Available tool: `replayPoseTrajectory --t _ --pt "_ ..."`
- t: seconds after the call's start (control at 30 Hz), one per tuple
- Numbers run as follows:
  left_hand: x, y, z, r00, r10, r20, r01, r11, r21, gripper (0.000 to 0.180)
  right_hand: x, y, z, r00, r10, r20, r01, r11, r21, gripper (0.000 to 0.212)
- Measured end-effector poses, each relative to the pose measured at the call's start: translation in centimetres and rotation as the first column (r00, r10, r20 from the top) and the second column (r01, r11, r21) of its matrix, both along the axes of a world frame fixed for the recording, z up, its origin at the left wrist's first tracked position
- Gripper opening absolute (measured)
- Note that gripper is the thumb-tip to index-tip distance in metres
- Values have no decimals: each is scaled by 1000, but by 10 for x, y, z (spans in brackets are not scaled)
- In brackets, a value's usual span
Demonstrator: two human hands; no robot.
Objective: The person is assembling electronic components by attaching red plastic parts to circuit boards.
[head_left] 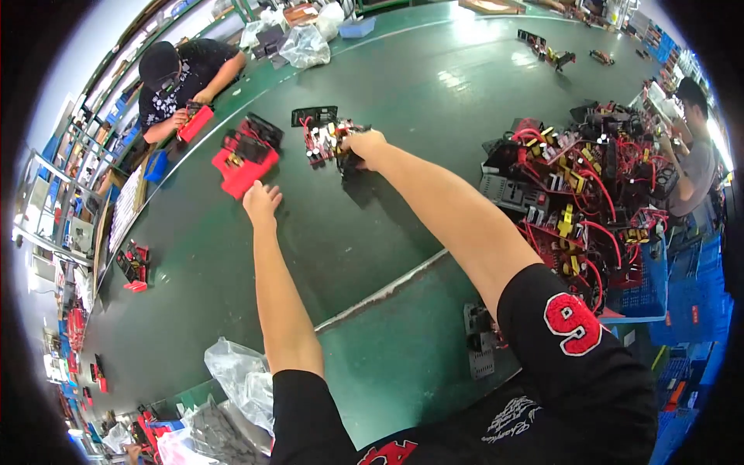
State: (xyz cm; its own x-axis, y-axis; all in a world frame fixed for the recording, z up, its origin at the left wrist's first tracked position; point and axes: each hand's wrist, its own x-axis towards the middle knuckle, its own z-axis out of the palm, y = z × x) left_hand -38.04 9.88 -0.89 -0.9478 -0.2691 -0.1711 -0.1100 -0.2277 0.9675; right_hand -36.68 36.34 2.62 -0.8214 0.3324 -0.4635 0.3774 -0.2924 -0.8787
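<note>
My right hand is closed on the right end of a circuit board assembly, which carries yellow and white parts, red wires and a black panel at its far left. A dark shadow falls on the table just below it. My left hand is at the near corner of a red plastic casing with black parts set in its top. Its fingers look apart, the tips at the casing's edge; whether they touch it is hard to see.
On the right lies a large heap of circuit board assemblies beside a blue crate. A co-worker at the far left handles another red casing. Clear plastic bags lie near the front edge. A seam crosses the green table.
</note>
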Motion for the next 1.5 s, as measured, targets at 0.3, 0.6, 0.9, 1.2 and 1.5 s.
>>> replayPoseTrajectory --t 0.3,0.6,0.9,1.2,1.5 --pt "119 37 37 970 -228 81 231 972 -34 56 67 28 101 817 542 -198 -197 584 787 29" --pt "302 -3 47 754 -500 -427 484 862 -155 64 323 59 228 598 783 -171 -254 388 886 34" --pt "565 -18 73 824 -259 504 72 930 359 32 516 9 88 628 737 -251 -453 608 652 40" --pt "529 3 36 792 -609 -38 262 395 -880 29 567 -57 11 904 223 -365 -327 910 -254 25" --pt "505 4 51 690 -605 397 597 166 -785 78 579 -63 9 860 184 -477 -229 973 -38 49"
